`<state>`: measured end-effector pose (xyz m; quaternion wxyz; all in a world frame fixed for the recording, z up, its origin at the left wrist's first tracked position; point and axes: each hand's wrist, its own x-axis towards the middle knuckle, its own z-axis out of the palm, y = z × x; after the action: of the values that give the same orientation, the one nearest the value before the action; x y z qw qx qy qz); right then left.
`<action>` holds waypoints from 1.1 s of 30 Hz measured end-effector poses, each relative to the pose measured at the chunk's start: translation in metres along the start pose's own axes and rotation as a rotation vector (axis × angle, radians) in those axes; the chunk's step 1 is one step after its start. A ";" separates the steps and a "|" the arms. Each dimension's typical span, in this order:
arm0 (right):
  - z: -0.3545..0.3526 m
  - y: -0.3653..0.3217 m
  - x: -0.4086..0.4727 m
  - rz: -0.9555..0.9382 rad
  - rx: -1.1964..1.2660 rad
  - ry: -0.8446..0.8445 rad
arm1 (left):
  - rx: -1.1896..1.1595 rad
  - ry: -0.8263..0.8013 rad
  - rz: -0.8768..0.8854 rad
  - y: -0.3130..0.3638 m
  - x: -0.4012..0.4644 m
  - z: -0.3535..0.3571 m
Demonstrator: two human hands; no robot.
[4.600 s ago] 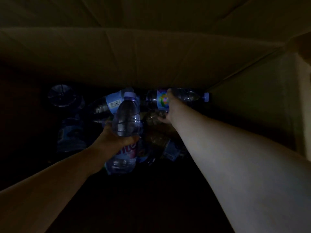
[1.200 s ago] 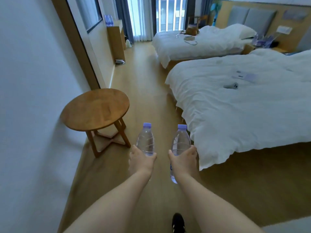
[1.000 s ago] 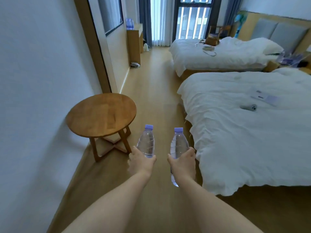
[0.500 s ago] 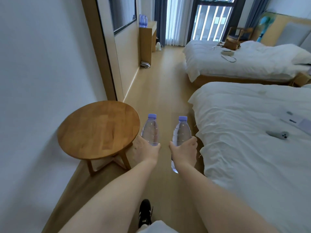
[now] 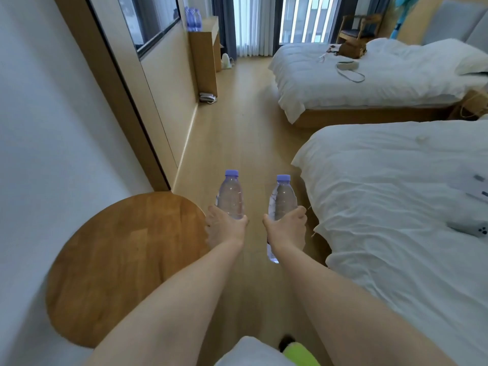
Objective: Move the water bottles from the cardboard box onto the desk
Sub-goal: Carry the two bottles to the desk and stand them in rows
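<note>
Head view: left hand (image 5: 226, 228) is gripping one upright water bottle (image 5: 230, 197) and right hand (image 5: 286, 228) is gripping a second bottle (image 5: 282, 200), both hanging over the wooden floor (image 5: 237, 133) between a round table (image 5: 124, 260) and a white bed (image 5: 396, 194), with more bottles (image 5: 193, 19) sitting on the far desk (image 5: 204, 48).

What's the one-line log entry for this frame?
phase: carrying | left hand: grips bottle | right hand: grips second bottle | desk: ahead, bottles on it
</note>
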<state>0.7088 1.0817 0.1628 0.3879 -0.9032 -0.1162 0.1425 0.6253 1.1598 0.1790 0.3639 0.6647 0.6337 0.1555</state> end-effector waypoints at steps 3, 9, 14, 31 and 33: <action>0.014 -0.015 0.053 -0.023 -0.027 -0.021 | 0.012 -0.005 0.012 0.028 0.041 0.018; 0.042 -0.050 0.184 -0.005 -0.034 -0.023 | -0.003 -0.017 0.048 0.108 0.133 0.074; 0.049 -0.097 0.288 -0.031 -0.038 -0.052 | -0.027 0.019 0.015 0.186 0.204 0.106; 0.166 -0.236 0.564 -0.097 -0.131 -0.069 | 0.016 0.026 -0.093 0.315 0.496 0.186; 0.187 -0.264 0.603 -0.088 -0.146 -0.056 | 0.048 0.021 -0.093 0.336 0.544 0.193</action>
<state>1.1797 1.5770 0.1320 0.3233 -0.9187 -0.1768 0.1418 1.0795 1.6468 0.1367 0.3479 0.6414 0.6712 0.1303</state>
